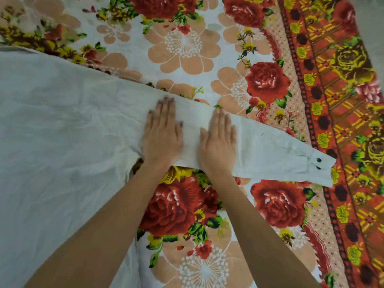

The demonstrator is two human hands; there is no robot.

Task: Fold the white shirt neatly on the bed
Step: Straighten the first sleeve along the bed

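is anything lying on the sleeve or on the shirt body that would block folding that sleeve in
Nothing visible does. Only the left hand and right hand lie flat on the long white cotton sleeve, and the white shirt body beside it on the floral bedsheet has nothing resting on it.

The white shirt (58, 132) lay spread over the floral bedsheet (185, 44), its body filling the nine o'clock side; one sleeve (270, 152) ran out toward four o'clock, ending in a cuff (318, 169) with two dark buttons; the left hand (162, 134) and right hand (218, 142) pressed flat, palms down, side by side on the sleeve.
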